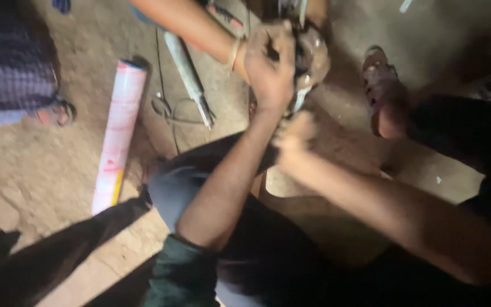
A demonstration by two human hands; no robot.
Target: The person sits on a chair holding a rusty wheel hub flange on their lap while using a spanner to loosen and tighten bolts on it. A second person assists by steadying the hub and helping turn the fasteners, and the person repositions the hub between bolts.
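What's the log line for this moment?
left hand: gripping metal part | right hand: under part | other person's arm: on part

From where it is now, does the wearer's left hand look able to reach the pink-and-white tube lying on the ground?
Probably yes. The left hand is wrapped on the dark round part, but bare ground lies between it and the tube; only a metal tool lies nearby.

Rough matt dirt floor [41, 170], glossy paper roll [117, 133] (pink-white), dull metal tool [190, 77] — greasy, shiny round part [313, 57]
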